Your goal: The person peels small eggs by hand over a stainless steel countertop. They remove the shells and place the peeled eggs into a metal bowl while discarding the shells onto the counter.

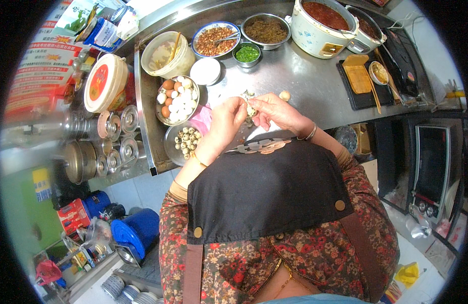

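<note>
A speckled quail egg (pixel 251 111) is held between my two hands above the steel counter. My left hand (pixel 229 117) has its fingers pinched at the egg's upper side. My right hand (pixel 276 111) grips the egg with thumb and fingers. Bits of shell (pixel 249 93) lie on the counter around the hands. To the left stands a bowl of peeled white and brown eggs (pixel 180 104). Nearer to me, a clear bowl holds speckled quail eggs (pixel 187 140), with a pink plastic bag (pixel 200 118) beside it. A small round pale object (pixel 284 95) lies just beyond my right hand.
Along the back are a white tub (pixel 167 57), a bowl of peanuts (pixel 215 40), chopped greens (pixel 247 54), a steel bowl of brown food (pixel 266 31) and a cooker of red sauce (pixel 325 28). A white lid or dish (pixel 205 71) lies nearer. A black tray (pixel 350 89) is at right.
</note>
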Motion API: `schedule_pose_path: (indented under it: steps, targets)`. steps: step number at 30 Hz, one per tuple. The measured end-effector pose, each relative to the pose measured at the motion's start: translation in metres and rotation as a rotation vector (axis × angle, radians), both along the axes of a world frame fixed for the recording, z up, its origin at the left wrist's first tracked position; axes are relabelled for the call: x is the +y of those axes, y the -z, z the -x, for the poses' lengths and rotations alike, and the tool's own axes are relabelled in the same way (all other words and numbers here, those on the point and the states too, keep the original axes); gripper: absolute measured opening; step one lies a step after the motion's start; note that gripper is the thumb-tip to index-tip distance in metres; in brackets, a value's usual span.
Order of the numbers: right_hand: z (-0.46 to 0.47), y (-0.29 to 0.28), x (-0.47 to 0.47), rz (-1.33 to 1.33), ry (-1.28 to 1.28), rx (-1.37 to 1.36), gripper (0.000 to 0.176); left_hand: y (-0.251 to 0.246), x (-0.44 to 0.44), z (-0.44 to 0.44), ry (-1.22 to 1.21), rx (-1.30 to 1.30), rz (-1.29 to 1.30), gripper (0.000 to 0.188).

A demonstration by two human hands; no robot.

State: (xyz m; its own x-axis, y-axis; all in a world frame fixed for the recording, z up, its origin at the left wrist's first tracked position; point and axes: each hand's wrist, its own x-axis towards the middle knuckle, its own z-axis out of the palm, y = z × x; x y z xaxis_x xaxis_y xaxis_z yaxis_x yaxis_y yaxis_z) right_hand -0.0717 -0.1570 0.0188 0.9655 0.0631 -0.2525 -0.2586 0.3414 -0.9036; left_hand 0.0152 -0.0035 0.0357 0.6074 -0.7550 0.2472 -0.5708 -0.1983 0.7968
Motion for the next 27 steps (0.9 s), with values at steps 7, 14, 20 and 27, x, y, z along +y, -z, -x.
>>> schedule_pose_path:
  steps: [7, 14, 20, 27]
  targets:
    - [0.0, 0.007, -0.001, -0.065, 0.014, -0.037, 0.035, 0.008, -0.004, 0.01, -0.013, 0.734, 0.243, 0.013]
    - [0.004, 0.007, 0.0, -0.008, -0.012, -0.086, 0.036, 0.007, 0.002, 0.006, 0.036, 0.611, 0.104, 0.012]
    - [0.006, 0.006, 0.0, 0.035, -0.034, -0.104, 0.036, 0.007, 0.002, 0.01, -0.012, 0.608, 0.076, 0.013]
    - [0.01, 0.008, 0.001, 0.059, 0.022, -0.126, 0.028, 0.02, -0.002, 0.016, -0.108, 0.728, 0.14, 0.013]
